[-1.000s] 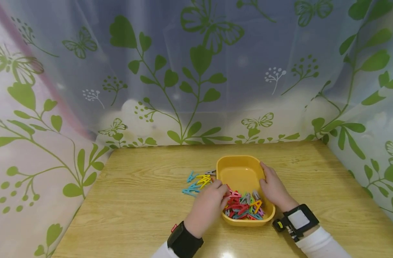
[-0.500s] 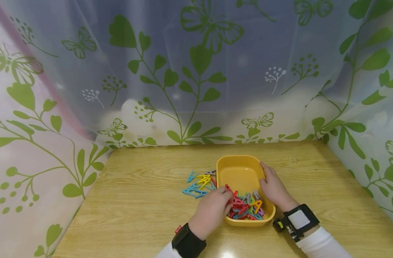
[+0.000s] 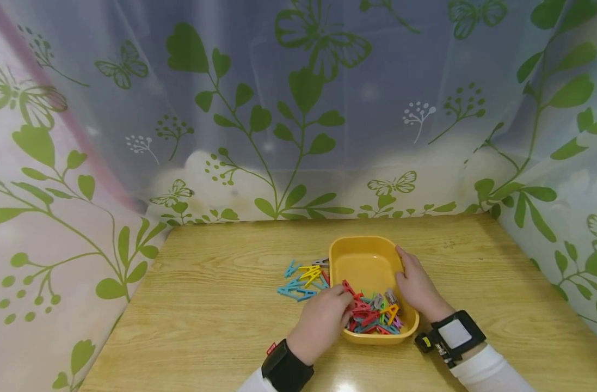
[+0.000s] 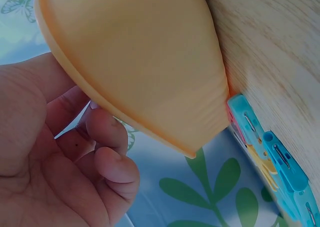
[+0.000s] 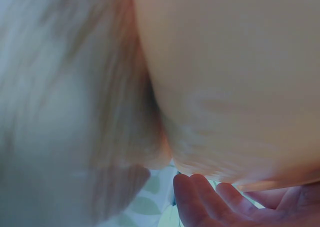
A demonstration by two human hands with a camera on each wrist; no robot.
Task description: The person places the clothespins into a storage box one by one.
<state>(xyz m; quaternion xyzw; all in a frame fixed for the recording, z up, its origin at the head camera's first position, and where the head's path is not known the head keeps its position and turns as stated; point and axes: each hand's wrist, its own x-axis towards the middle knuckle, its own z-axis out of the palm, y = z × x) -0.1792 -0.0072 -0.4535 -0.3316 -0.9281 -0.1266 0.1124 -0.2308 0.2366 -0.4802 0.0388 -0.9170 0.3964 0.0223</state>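
A yellow plastic tub point(image 3: 364, 250) sits on the table, its near half holding a heap of mixed-colour clothespins point(image 3: 371, 316). My right hand point(image 3: 418, 286) grips the tub's right wall, thumb at the rim; in the right wrist view, its fingers point(image 5: 210, 199) lie along the outside. Over the left rim reaches my left hand point(image 3: 325, 316), fingers bent down at the heap beside a red clothespin point(image 3: 348, 286). Its fingertips are hidden in the head view, and I cannot tell whether they pinch a clothespin. The left wrist view shows this hand point(image 4: 65, 152) against the tub's rim point(image 4: 115, 114).
Left of the tub, several loose clothespins lie on the wooden table point(image 3: 205, 305): blue ones point(image 3: 290, 288), yellow ones point(image 3: 310, 274) and a grey one point(image 3: 320, 262). A curtain point(image 3: 367, 120) with green leaves and butterflies hangs around the table's back and sides.
My left hand has shifted slightly right and toward me over the heap, uncovering blue and red clothespins left of the tub. The right hand and tub stay put.
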